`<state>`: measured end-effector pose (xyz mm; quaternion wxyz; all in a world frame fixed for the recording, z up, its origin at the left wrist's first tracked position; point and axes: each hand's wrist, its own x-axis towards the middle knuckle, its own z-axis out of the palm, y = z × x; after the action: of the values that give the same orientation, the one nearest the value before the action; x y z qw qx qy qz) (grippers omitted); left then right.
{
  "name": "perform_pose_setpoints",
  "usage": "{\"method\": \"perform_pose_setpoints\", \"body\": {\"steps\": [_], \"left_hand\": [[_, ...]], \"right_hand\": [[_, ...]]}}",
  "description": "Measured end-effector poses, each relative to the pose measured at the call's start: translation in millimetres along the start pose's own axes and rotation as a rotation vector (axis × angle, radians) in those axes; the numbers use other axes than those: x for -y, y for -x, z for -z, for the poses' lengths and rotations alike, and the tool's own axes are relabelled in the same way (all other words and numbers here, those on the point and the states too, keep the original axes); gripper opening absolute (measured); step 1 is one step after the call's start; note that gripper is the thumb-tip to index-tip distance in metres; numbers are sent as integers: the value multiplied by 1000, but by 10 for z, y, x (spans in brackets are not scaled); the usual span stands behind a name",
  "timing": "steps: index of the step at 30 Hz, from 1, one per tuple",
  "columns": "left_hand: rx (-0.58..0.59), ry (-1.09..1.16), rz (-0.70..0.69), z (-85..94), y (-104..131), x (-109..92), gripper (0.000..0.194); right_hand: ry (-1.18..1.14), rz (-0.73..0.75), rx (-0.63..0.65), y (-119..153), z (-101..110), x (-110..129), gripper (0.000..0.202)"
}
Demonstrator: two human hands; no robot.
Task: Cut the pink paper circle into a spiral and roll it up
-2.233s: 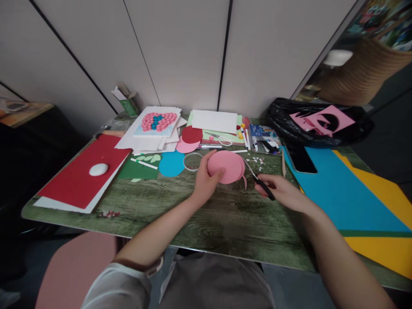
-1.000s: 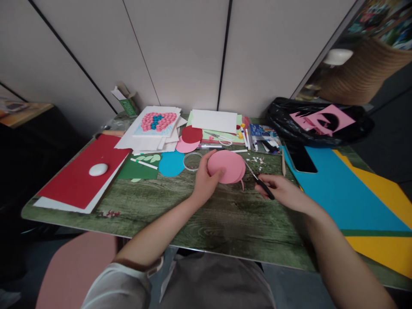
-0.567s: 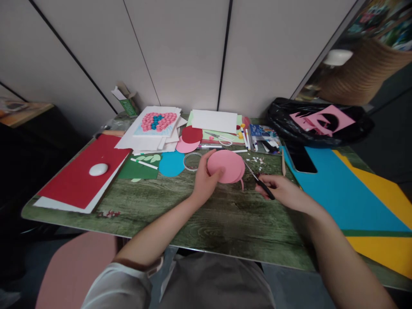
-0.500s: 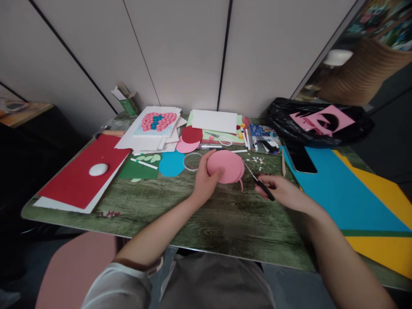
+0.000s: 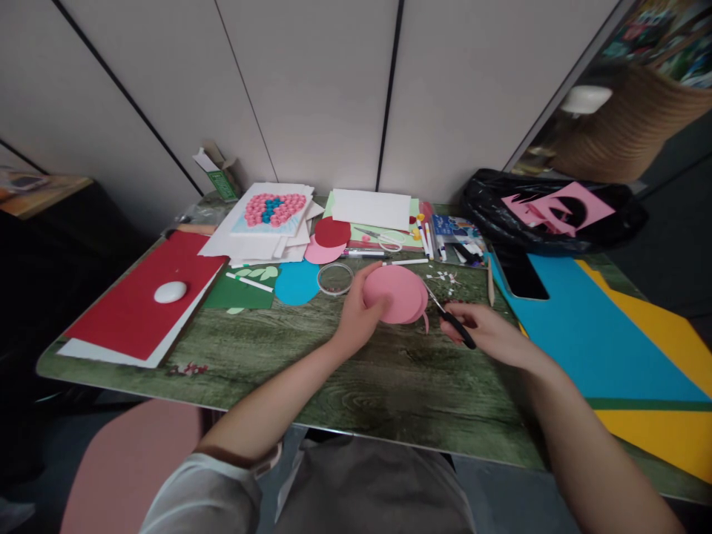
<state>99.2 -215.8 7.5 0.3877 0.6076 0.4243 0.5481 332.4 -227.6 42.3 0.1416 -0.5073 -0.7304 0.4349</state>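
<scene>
The left hand (image 5: pixel 359 319) pinches the pink circles (image 5: pixel 394 293) above the bench (image 5: pixel 345 393). The right hand (image 5: pixel 483 326) grips the black scissors (image 5: pixel 460 331), and the blades (image 5: pixel 434 298) are beside the circles.

From the round pink paper discs (image 5: pixel 394 293), six o'clock runs open over green wood-grain surface (image 5: pixel 392 389); black-handled metal scissors (image 5: pixel 459 331) block four, a slim white marker (image 5: pixel 410 262) twelve.

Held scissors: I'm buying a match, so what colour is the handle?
Black handle, shown best in the head view.
</scene>
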Motion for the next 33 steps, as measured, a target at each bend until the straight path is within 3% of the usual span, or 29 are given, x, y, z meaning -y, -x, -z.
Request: {"method": "perform_pose_setpoints", "body": {"steps": [33], "left_hand": [[-4, -56, -27, 11, -23, 22, 52]], "right_hand": [[89, -5, 6, 9, 31, -20, 41]]}}
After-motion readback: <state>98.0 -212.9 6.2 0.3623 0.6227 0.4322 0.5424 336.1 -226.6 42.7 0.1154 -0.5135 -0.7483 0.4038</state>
